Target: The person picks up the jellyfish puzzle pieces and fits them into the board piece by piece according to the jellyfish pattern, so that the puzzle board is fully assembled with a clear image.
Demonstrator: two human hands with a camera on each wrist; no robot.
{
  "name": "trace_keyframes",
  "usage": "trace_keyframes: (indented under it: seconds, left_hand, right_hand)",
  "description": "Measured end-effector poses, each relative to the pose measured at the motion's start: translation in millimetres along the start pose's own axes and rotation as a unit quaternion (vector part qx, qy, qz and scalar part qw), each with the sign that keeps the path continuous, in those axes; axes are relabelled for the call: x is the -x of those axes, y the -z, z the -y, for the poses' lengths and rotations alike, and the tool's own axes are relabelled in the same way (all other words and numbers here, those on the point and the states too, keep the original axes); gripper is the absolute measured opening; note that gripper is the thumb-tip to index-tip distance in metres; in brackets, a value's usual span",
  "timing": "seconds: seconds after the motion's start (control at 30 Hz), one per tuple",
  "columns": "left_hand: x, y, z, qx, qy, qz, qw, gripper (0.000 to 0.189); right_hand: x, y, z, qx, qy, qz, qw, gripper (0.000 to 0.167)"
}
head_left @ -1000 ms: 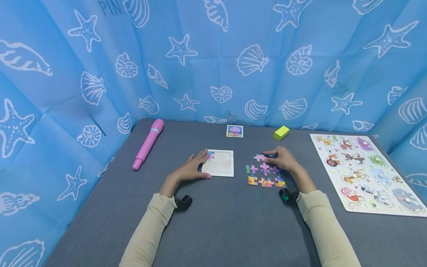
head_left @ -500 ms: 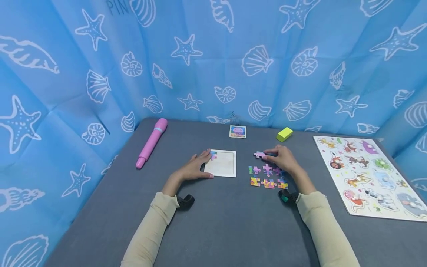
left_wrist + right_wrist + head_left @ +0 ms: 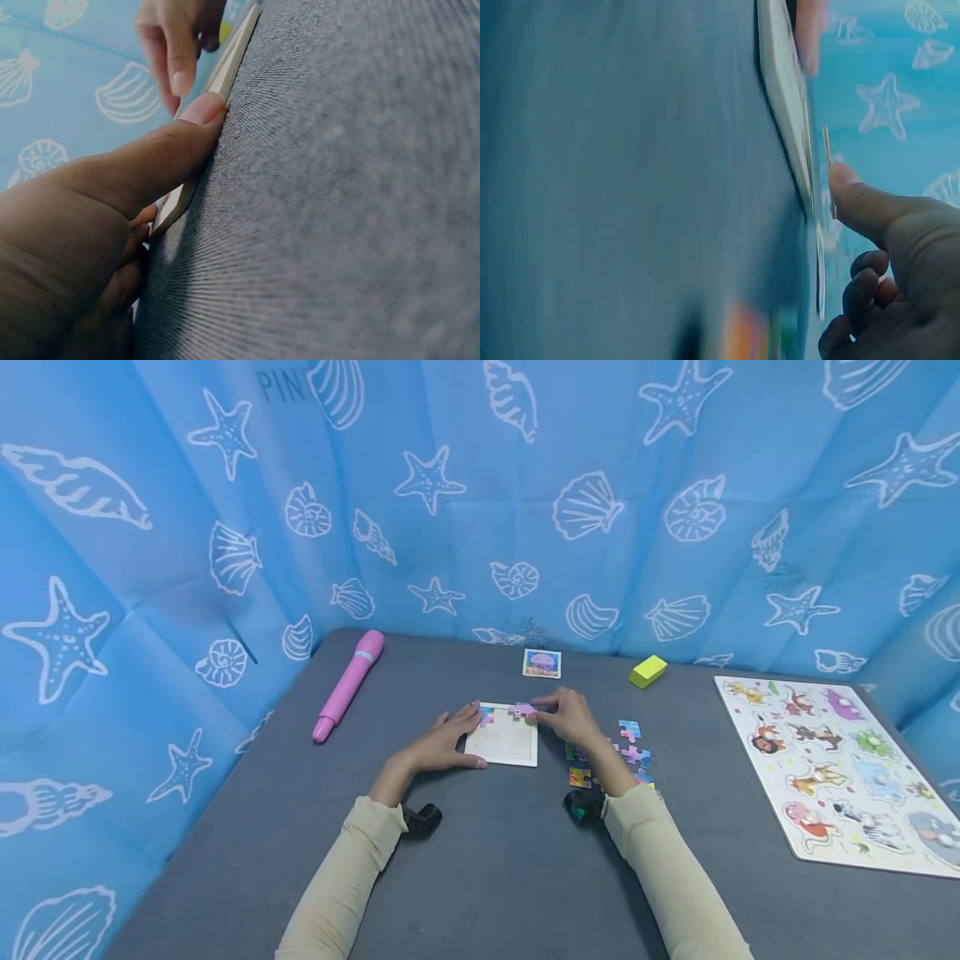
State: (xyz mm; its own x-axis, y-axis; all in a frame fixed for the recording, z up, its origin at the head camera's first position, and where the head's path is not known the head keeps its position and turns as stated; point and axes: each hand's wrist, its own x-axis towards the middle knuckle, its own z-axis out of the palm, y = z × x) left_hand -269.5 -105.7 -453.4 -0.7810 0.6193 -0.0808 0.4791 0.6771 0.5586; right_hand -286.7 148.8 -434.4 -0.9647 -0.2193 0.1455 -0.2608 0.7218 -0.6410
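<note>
My left hand [image 3: 442,745] holds the left side of a small square wooden puzzle tray [image 3: 502,745]. Its thumb [image 3: 161,161] presses the tray's near edge in the left wrist view, with the other fingers round the far side. One jigsaw piece [image 3: 487,717] lies in the tray's far left corner. Over the tray's far right part, my right hand [image 3: 573,718] pinches a pink jigsaw piece [image 3: 521,711] between thumb and fingers. Seen edge-on in the right wrist view, that piece [image 3: 826,146] stands just off the tray's rim [image 3: 786,97]. Several loose jigsaw pieces [image 3: 630,732] lie under and beside the right forearm, partly hidden.
Behind the tray lies a small picture card [image 3: 542,663], with a yellow block [image 3: 648,671] to its right. A pink microphone-shaped stick [image 3: 348,685] is at the left. A white animal puzzle board [image 3: 772,777] covers the right side. A blue curtain [image 3: 480,510] borders the table.
My right hand has lifted the pink jigsaw piece from the loose group and carried it left over the tray. The left hand stays on the tray; the head view has shifted slightly.
</note>
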Motion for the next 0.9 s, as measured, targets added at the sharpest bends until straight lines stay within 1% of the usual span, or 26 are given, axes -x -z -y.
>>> trace_keyframes:
  seconds: [0.1,0.23,0.4,0.57,0.73,0.8,0.9]
  left_hand:
    - [-0.5,0.1,-0.3,0.000,-0.002,0.003,1.0000,0.092]
    - [-0.3,0.8,0.0,-0.003,-0.007,0.005,1.0000,0.091]
    - [0.3,1.5,0.9,0.000,-0.011,0.005,0.9999,0.090]
    - [0.3,1.2,2.2,-0.003,-0.013,0.005,0.9999,0.090]
    - [0.3,1.5,1.8,0.000,-0.017,0.007,0.9998,0.090]
    - [0.5,1.7,1.7,0.002,-0.017,0.008,0.9998,0.090]
    - [0.6,1.7,1.6,0.002,-0.021,0.006,0.9998,0.090]
  right_hand:
    - [-2.5,-9,8,-0.011,0.003,0.007,0.9999,0.026]
    - [-4.0,-16,14,-0.027,0.005,0.007,0.9996,0.027]
    - [-6.5,-23,15,-0.029,-0.011,0.010,0.9995,0.028]
    - [-7.5,-25,15,-0.026,-0.010,0.012,0.9995,0.029]
    - [-7.3,-26,15,-0.032,0.006,0.004,0.9995,0.031]
    - [-7.4,-26,16,-0.033,0.024,0.004,0.9992,0.030]
    - [-8.5,-28,17,-0.033,0.050,0.015,0.9981,0.025]
